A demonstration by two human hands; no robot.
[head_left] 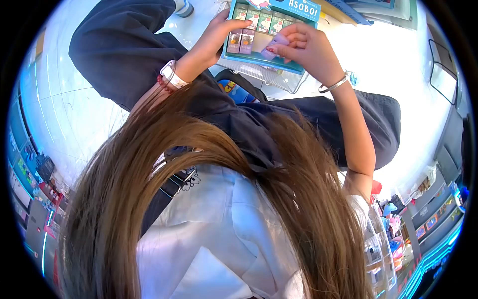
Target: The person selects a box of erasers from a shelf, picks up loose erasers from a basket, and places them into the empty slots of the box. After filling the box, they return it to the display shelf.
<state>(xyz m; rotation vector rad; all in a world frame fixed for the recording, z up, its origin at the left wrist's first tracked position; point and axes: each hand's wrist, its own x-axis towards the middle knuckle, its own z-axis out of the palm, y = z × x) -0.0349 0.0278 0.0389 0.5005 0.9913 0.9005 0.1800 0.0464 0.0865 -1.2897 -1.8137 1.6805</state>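
Note:
At the top of the view a teal cardboard display box [239, 60] printed "ASOBO!" faces me. My left hand [211, 37] grips its left side, with the thumb laid across the front. A row of small green-and-white packs [265, 22] stands in the back of the box. Two small purple packs [246, 42] stand in its front left corner. Between thumb and fingers my right hand [306, 47] pinches another small purple pack [271, 49], tilted, over the front right part of the box. Those fingers partly cover the pack.
Beneath the display box is a wire rack [279, 78]. My crossed legs in dark trousers [124, 60] lie around it on the pale tiled floor [64, 99]. Clear plastic bins [378, 249] stand at the lower right. More boxes [343, 10] lie at the top right.

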